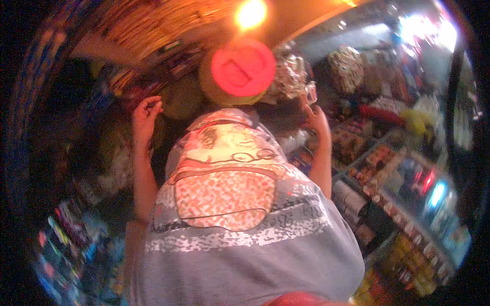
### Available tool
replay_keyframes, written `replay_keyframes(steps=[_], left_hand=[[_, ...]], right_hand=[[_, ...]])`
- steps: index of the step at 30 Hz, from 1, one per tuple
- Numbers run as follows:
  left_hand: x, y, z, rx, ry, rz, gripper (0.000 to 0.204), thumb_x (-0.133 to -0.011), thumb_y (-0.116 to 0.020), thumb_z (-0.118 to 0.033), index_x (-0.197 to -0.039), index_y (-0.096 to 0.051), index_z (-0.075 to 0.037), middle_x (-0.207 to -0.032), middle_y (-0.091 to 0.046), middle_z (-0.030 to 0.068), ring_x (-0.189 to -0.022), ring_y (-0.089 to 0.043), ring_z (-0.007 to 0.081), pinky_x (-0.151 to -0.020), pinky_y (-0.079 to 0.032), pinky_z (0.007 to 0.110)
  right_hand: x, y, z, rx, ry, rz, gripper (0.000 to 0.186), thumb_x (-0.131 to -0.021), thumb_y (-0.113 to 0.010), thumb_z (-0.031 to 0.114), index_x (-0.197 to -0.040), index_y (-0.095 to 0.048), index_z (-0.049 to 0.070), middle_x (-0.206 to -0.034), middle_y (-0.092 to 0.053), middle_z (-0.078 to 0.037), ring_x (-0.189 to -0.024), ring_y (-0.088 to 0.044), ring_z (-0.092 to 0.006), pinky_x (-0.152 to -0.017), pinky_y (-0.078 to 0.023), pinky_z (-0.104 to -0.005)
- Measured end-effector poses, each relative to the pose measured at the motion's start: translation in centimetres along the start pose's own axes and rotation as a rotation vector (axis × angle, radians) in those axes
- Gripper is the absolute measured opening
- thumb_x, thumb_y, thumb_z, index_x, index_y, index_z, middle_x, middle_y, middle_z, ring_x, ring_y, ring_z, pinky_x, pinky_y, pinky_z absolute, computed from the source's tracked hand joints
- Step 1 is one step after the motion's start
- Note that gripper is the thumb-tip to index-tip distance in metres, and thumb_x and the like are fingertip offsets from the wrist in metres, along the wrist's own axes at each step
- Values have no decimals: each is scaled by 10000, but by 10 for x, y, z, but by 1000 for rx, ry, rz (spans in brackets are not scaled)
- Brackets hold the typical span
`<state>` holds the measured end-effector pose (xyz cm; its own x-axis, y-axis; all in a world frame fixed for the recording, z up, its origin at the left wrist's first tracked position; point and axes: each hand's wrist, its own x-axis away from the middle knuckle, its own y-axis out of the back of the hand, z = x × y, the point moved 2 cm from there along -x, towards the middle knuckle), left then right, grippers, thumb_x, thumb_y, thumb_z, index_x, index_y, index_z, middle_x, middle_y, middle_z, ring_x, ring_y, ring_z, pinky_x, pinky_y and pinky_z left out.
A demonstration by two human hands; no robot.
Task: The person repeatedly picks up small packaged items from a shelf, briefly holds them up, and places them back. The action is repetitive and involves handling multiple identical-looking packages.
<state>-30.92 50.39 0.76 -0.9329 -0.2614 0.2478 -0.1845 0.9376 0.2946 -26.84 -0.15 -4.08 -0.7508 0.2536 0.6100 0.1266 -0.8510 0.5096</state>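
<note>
The left hand (148, 115) is held out ahead of the body with its fingers half bent and loosely released, near a dark, blurred area. The right hand (317, 118) is raised on the other side with its fingers drawn together; a small, flat packet in white and red (309, 96) is seen right at its fingertips, but whether it is grasped or only stands behind them cannot be told. Between the two hands, and farther forward, a round, bright pinkish-red lid with a raised mark (244, 68) is seen on top of an olive-yellow rounded container (208, 84), apart from both hands. Just to the right of the lid, a shiny, crinkled clear plastic bag with pale contents (292, 76) is placed near the packet. Below the hands, the view is filled by a grey T-shirt (245, 270) printed with a large cartoon figure in glasses. To the right, a long glass-sided display case (388, 191) is packed with small goods, and a white cylindrical roll (348, 199) is set beside it. At the lower left, many-coloured packets (66, 245) are blurred. Overhead, a glowing yellow-white bulb (251, 14) is hung near a brown slatted ceiling (127, 30).
</note>
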Motion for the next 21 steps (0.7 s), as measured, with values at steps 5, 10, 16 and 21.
replay_keyframes(steps=[5,10,16,21], left_hand=[[36,102,104,-87,213,-244,254,-813,-584,-236,-978,-583,-42,-931,-618,57,-789,-584,154,-685,-458,292],[74,181,159,-653,300,-537,290,-751,-604,-291,-959,-604,-88,-876,-623,115,-750,-597,280,-706,-460,370],[83,204,210,-819,345,-453,348,-732,-603,-291,-1029,-568,-113,-940,-603,131,-744,-598,310,-699,-466,394],[83,227,280,-789,457,-346,414,-728,-602,-305,-1096,-531,-130,-1010,-585,135,-754,-600,318,-694,-471,404]], right_hand=[[170,-45,217,221,426,634,314,-738,-647,170,-971,-576,-28,-881,-630,-108,-763,-595,-163,-663,-469,-283],[300,-51,323,992,1428,668,324,-677,-678,267,-846,-622,-5,-840,-616,-135,-755,-605,-287,-644,-491,-350],[346,-88,347,1095,1571,758,306,-681,-673,256,-838,-622,-1,-844,-617,-135,-758,-603,-284,-650,-488,-355],[342,-121,344,1047,1663,845,295,-683,-668,239,-839,-619,-7,-839,-616,-135,-750,-600,-280,-654,-484,-349]])
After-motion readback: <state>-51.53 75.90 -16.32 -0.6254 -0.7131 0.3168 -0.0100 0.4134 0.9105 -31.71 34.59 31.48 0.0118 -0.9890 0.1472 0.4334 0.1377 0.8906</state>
